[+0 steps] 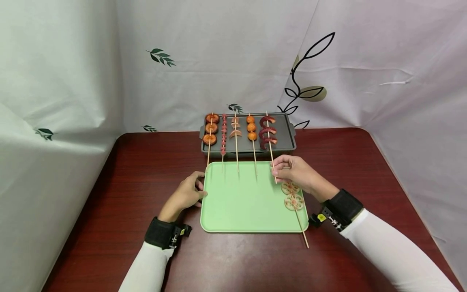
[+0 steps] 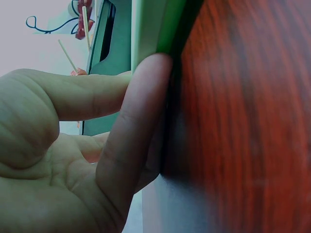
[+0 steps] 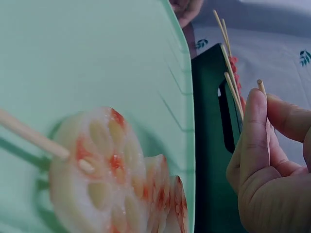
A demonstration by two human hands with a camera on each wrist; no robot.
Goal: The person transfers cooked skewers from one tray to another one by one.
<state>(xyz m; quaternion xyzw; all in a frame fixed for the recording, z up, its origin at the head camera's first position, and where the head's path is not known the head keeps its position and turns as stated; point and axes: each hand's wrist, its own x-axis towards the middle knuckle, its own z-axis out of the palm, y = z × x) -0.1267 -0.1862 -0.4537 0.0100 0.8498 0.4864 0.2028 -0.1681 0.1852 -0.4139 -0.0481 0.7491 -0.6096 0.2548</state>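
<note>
A light green tray (image 1: 240, 207) lies in the middle of the dark red table. My left hand (image 1: 198, 190) holds its left edge; in the left wrist view the thumb of that hand (image 2: 121, 145) lies along the tray's rim (image 2: 150, 29). My right hand (image 1: 275, 170) pinches the near end of the rightmost skewer (image 1: 269, 138), which carries red curled pieces and rests on the grey grill pan (image 1: 284, 140). In the right wrist view that stick's tip (image 3: 261, 83) pokes above the fingers of my right hand (image 3: 262, 145). A lotus-root skewer (image 1: 293, 197) (image 3: 97, 170) lies on the tray (image 3: 97, 48) beside my right hand.
Several more skewers lie side by side on the pan: brown rings (image 1: 211, 129), small red pieces (image 1: 223, 136), pink slices (image 1: 235, 127) and orange balls (image 1: 251, 127). Their sticks reach over the tray's far edge. White leaf-print sheets close in the table behind and at both sides.
</note>
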